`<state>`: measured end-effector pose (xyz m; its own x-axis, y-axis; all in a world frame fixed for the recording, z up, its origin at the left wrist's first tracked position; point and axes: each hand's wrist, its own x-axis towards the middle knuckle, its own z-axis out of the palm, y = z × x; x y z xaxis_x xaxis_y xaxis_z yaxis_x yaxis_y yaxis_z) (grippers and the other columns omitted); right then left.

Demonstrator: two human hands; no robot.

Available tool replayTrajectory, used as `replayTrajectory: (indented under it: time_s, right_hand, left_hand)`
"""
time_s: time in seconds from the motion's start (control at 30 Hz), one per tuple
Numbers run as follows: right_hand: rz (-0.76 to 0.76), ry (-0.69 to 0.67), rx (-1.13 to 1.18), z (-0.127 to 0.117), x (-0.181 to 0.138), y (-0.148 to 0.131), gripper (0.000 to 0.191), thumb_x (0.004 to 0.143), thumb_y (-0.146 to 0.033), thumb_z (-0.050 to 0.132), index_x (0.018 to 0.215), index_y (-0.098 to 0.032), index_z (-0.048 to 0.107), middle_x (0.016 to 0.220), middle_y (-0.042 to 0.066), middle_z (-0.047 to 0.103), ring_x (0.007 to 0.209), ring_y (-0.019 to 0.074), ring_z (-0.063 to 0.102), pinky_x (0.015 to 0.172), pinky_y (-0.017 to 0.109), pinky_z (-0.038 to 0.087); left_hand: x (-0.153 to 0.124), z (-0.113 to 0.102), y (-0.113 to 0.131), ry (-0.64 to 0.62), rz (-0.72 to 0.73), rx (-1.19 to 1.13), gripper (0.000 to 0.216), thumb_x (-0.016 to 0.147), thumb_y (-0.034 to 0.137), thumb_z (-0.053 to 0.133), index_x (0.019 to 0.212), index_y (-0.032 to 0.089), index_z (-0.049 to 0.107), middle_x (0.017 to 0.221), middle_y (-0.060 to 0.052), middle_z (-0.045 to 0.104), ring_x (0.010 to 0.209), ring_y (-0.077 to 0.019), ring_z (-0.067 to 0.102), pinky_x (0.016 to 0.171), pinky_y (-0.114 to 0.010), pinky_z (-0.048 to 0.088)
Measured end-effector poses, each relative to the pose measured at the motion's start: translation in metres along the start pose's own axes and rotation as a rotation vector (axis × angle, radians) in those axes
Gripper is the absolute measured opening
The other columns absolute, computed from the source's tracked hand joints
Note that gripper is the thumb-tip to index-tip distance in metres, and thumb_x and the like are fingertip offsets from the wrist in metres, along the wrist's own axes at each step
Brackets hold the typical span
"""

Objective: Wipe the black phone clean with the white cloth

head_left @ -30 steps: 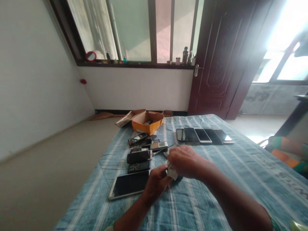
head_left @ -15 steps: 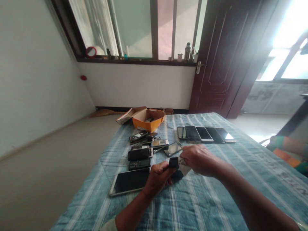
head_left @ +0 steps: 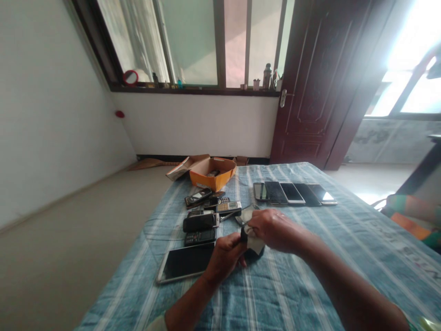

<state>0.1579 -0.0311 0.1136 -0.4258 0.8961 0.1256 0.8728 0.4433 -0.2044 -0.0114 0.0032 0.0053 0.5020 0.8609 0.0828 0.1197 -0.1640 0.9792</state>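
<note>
Head view. Holds a dark phone in the left grip, fingers curled tight round its lower part, just above the table (blue striped cloth over it). Presses a rag against the phone with the right grip, closed on the rag, knuckles up, touching the left grip's fingertips. Cannot tell which face of the phone is turned up.

Just left of the left grip, a tablet, flat, screen dark. Beyond that, a huddle of keypad phones, some lying on one another. Beyond the right grip, well apart, a row of smartphones side by side. At the far edge, an orange box, open. Behind, a dark door.
</note>
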Motion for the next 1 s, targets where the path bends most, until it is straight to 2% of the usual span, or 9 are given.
replayTrajectory:
  time_s: [0.1,0.2,0.37,0.53,0.67,0.83,1.0]
  right_hand:
    - [0.029,-0.017,0.057,-0.002,-0.014,0.019,0.018,0.079,-0.006,0.052,0.068,-0.014,0.062,0.07,0.001,0.056,0.059,0.0085,0.046,0.054,0.021,0.028]
    - [0.054,-0.054,0.08,-0.01,-0.022,0.027,0.02,0.079,-0.006,0.052,0.063,-0.014,0.061,0.069,0.001,0.055,0.061,0.0091,0.047,0.056,0.021,0.029]
    - [0.019,0.066,0.109,-0.015,-0.009,0.007,0.018,0.082,-0.008,0.051,0.069,-0.015,0.062,0.074,0.001,0.057,0.064,0.0094,0.048,0.059,0.021,0.031]
    - [0.027,0.012,0.061,0.0,0.006,-0.014,0.018,0.084,-0.012,0.052,0.07,-0.014,0.064,0.077,0.003,0.059,0.065,0.0101,0.049,0.057,0.022,0.029]
    - [0.032,0.036,0.097,0.008,-0.004,-0.001,0.018,0.083,-0.009,0.051,0.07,-0.014,0.062,0.075,0.002,0.056,0.063,0.0093,0.047,0.057,0.021,0.029]
    - [0.029,0.005,0.166,0.003,-0.023,0.024,0.018,0.081,-0.006,0.053,0.064,-0.013,0.059,0.068,-0.001,0.051,0.06,0.0079,0.044,0.056,0.02,0.028]
    - [0.029,0.041,0.137,-0.001,-0.016,0.013,0.019,0.084,-0.009,0.052,0.068,-0.014,0.061,0.072,0.0,0.053,0.061,0.0078,0.044,0.057,0.021,0.028]
  left_hand:
    - [0.001,0.0,-0.002,-0.02,-0.013,0.021,0.033,0.077,0.051,0.062,0.074,0.018,0.065,0.043,0.005,0.052,0.038,-0.011,0.048,0.04,-0.021,0.032]
    - [0.001,0.0,-0.002,-0.033,0.006,0.024,0.03,0.078,0.047,0.062,0.076,0.018,0.065,0.043,0.005,0.052,0.037,-0.0105,0.047,0.04,-0.021,0.032]
    - [0.0,0.0,0.001,-0.016,0.014,0.019,0.036,0.076,0.052,0.063,0.068,0.017,0.062,0.043,0.005,0.051,0.037,-0.01,0.046,0.04,-0.021,0.032]
    - [0.001,-0.001,-0.006,-0.005,0.04,0.01,0.041,0.075,0.057,0.061,0.068,0.017,0.061,0.044,0.004,0.055,0.037,-0.0109,0.049,0.042,-0.021,0.034]
    - [0.001,-0.001,-0.006,-0.021,0.023,0.003,0.034,0.079,0.05,0.06,0.07,0.017,0.062,0.045,0.004,0.054,0.039,-0.0111,0.05,0.042,-0.021,0.035]
    - [0.0,0.0,-0.001,-0.041,0.005,0.008,0.029,0.078,0.045,0.062,0.073,0.017,0.064,0.045,0.005,0.051,0.039,-0.0106,0.048,0.04,-0.02,0.032]
    - [0.0,-0.001,0.0,-0.029,0.028,0.016,0.031,0.078,0.047,0.062,0.074,0.016,0.064,0.043,0.005,0.052,0.037,-0.0099,0.046,0.039,-0.02,0.032]
